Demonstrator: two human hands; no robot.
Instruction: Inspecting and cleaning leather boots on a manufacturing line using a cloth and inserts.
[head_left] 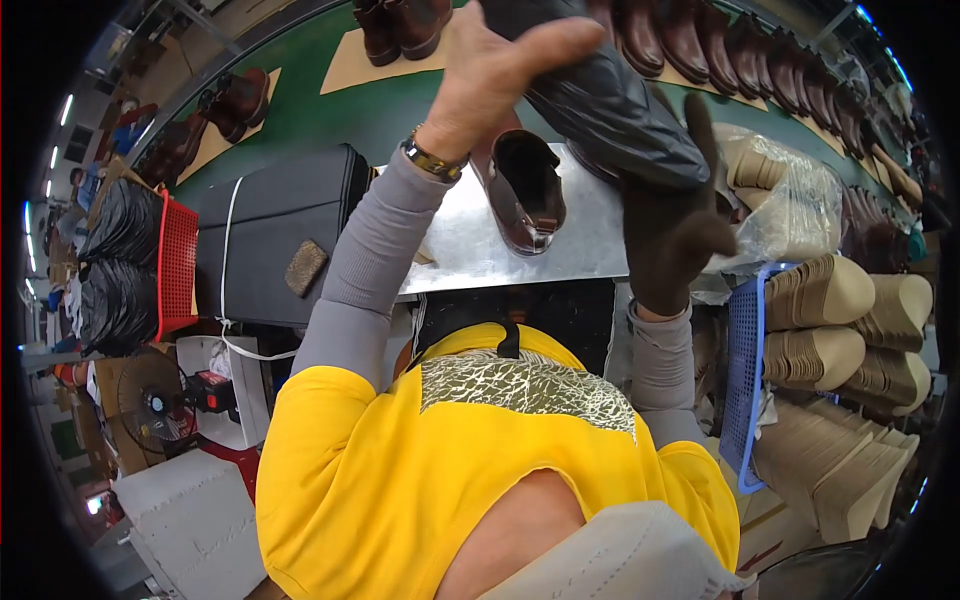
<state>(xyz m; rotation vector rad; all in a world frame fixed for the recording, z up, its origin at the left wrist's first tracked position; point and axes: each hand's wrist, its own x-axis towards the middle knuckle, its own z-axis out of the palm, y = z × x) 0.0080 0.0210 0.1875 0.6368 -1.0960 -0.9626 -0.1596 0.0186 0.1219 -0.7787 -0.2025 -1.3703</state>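
My bare left hand [490, 75], with a watch at its wrist, is raised over the bench, its thumb stretched out across a dark, shiny, wrinkled bundle [615, 100]. The fingertips run toward the top edge. My right hand [680, 220], in a dark brown glove, is at the lower end of this bundle, with fingers behind it and the thumb apart; the bundle partly hides its grip. Between my arms a brown leather shoe [528, 200] rests on a shiny metal plate [460, 240], its opening facing up. Part of another dark shoe shows under the bundle.
Brown shoes [690, 45] line the green bench [300, 110] at the back. On the left are a black padded case [275, 225] and a red basket [178, 265] with black bundles. To the right, a blue basket [745, 375] holds stacked beige insole-shaped pieces [825, 360].
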